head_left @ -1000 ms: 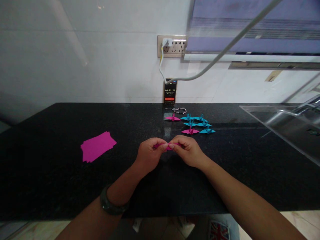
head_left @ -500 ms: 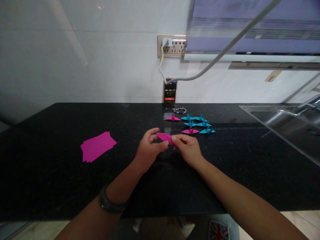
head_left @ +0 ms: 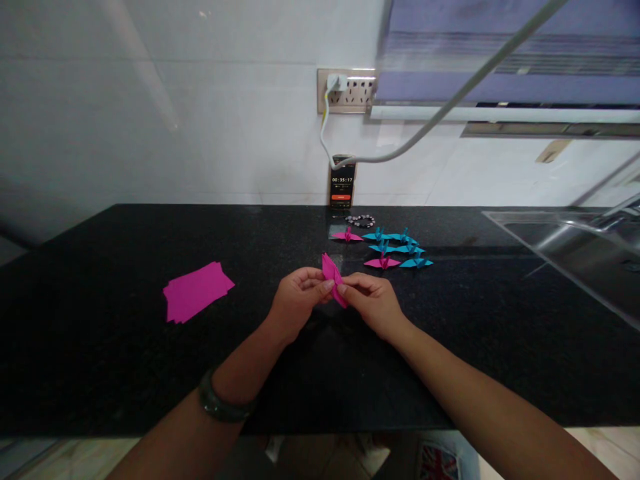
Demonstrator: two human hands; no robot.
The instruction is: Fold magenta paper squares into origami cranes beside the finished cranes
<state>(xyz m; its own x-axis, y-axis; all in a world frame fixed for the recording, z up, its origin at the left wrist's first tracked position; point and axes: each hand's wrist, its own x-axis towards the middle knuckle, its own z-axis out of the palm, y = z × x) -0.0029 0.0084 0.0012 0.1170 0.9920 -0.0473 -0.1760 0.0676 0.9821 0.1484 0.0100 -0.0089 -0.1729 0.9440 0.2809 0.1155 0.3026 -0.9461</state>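
A folded pink origami paper (head_left: 331,268) is pinched between both hands above the black counter, its long side running nearly away from me. My left hand (head_left: 299,293) closes on its left edge with thumb and fingers; a dark bangle (head_left: 220,400) circles that wrist. On the right edge, my right hand (head_left: 374,300) grips it with thumb and fingertips. Behind the hands, two pink paper cranes (head_left: 383,263) and several blue paper cranes (head_left: 416,263) rest in a group. To the left lies a stack of pink paper sheets (head_left: 198,292).
A phone (head_left: 342,183) showing a timer leans on the wall, with a beaded bracelet (head_left: 361,221) in front of it. A cable hangs from the socket (head_left: 346,91). The metal sink (head_left: 580,247) is set into the counter (head_left: 125,380) at right.
The folded pink paper has turned from lying sideways to pointing away from me. My left fingers, spread apart before, have closed on it. My right hand keeps its grip.
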